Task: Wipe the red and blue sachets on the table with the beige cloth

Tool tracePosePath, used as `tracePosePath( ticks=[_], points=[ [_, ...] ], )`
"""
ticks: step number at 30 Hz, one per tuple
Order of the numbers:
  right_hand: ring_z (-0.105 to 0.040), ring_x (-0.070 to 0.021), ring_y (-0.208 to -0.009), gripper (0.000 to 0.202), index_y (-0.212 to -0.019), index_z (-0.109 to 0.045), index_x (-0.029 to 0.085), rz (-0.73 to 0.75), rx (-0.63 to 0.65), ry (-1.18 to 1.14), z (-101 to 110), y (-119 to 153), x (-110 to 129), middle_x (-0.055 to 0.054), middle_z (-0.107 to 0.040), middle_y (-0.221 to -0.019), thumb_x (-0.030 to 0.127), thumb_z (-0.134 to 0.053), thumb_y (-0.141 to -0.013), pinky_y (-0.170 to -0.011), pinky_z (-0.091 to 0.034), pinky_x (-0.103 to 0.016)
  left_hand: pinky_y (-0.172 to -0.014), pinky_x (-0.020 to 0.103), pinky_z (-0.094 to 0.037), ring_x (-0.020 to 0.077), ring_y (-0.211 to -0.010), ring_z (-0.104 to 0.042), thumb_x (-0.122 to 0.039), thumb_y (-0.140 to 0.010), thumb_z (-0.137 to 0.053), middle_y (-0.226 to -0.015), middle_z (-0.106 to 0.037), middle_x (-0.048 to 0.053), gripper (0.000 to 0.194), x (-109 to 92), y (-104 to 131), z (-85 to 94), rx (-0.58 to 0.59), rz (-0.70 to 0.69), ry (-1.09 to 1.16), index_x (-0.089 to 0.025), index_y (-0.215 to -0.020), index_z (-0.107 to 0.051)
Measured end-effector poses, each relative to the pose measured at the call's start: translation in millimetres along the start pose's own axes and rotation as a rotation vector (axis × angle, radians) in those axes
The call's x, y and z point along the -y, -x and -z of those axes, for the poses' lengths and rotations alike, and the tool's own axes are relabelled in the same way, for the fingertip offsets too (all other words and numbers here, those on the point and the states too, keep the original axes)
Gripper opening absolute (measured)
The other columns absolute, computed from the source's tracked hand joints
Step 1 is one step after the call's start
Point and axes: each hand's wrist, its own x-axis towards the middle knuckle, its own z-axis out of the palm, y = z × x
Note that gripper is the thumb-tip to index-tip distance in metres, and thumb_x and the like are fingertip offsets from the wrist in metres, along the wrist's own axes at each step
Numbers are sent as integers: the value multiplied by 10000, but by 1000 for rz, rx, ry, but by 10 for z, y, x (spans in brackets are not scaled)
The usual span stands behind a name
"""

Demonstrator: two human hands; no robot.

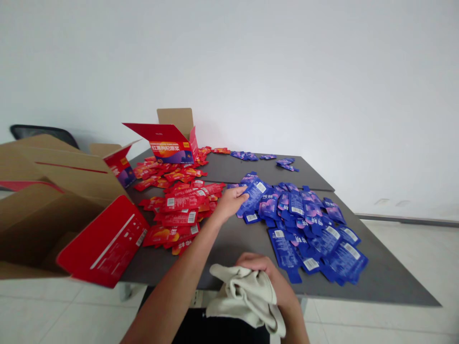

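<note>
My left hand (231, 202) reaches out over the middle of the table, its fingers closed on the edge of a blue sachet (255, 192) with a white barcode label. Just right of it lies a loose heap of blue sachets (308, 220). To its left is a pile of red sachets (182, 210), some stacked on one another. Close to the table's front edge, my right hand (260, 263) is wrapped round a crumpled beige cloth (247, 296). The cloth hangs below the fingers and partly hides them.
An open cardboard box (103, 243) with red flaps stands at the left, near me. Behind it are another open box (122, 167) and a red-and-purple printed carton (172, 152) with raised flaps. A few blue sachets (287, 164) lie on the far part of the grey table (387, 274).
</note>
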Motion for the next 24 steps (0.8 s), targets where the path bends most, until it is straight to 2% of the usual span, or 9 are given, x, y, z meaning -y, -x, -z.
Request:
tracePosePath(
  ticks=[6, 9, 12, 17, 24],
  points=[
    [-611, -168, -751, 412, -879, -840, 169, 12, 42, -13, -9, 3, 22, -65, -717, -816, 577, -822, -824, -677, -443, -260, -773, 373, -638, 280, -952, -782, -219, -943, -660, -1177, -769, 216, 539, 354, -106, -313, -21, 184, 21, -52, -1448, -577],
    [-608, -166, -741, 447, -893, -844, 158, 21, 44, 1, -7, -1, 5, -67, -708, -795, 597, -823, -814, -675, -442, -260, -742, 337, -633, 249, -916, -785, -183, -955, -628, -1199, -757, 225, 589, 475, -83, -383, -52, 201, -26, -53, -1513, -492],
    [-616, -168, -749, 459, -896, -843, 148, 28, 52, -1, -3, -2, -23, -71, -710, -793, 599, -817, -820, -681, -447, -258, -795, 324, -621, 241, -982, -773, -171, -949, -630, -1238, -748, 200, 584, 547, -65, -398, -90, 158, -117, -92, -1513, -503],
    [-621, -162, -748, 417, -904, -843, 166, 30, 59, -1, -1, -4, -40, -66, -724, -814, 575, -822, -828, -679, -444, -254, -976, 381, -557, 257, -1060, -743, -215, -953, -651, -1158, -784, 132, 404, 554, -32, -345, -126, 14, -336, -160, -1352, -679],
    [-625, -167, -742, 414, -869, -841, 173, 7, 51, -6, -3, 4, -27, -66, -722, -811, 585, -812, -832, -674, -448, -264, -1085, 466, -454, 290, -1119, -695, -310, -968, -678, -1147, -779, 131, 260, 523, 23, -267, -113, -166, -596, -179, -1165, -785]
  ],
)
